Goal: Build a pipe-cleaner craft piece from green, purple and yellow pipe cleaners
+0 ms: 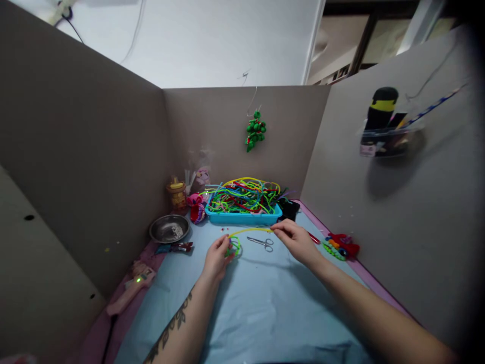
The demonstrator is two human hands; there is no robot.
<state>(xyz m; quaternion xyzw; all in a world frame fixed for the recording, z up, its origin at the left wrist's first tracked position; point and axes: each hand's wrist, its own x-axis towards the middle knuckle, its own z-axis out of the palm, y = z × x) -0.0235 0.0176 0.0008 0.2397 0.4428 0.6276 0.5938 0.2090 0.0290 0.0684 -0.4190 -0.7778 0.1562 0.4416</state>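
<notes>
My left hand pinches a small green looped piece that looks bent from pipe cleaner. From its fingertips a yellow pipe cleaner stretches in a slight arch over to my right hand, which pinches the far end between thumb and finger. Just below this strand, small scissors lie on the light blue cover, touched by neither hand. Behind the hands stands a blue tray heaped with pipe cleaners in many colours. The left fingers partly hide the green piece.
At left are a metal bowl with small pale bits, a wrapper and a pink glue gun with a lit green light. Colourful finished pieces lie at right. Grey panels surround the table; a green ornament hangs behind.
</notes>
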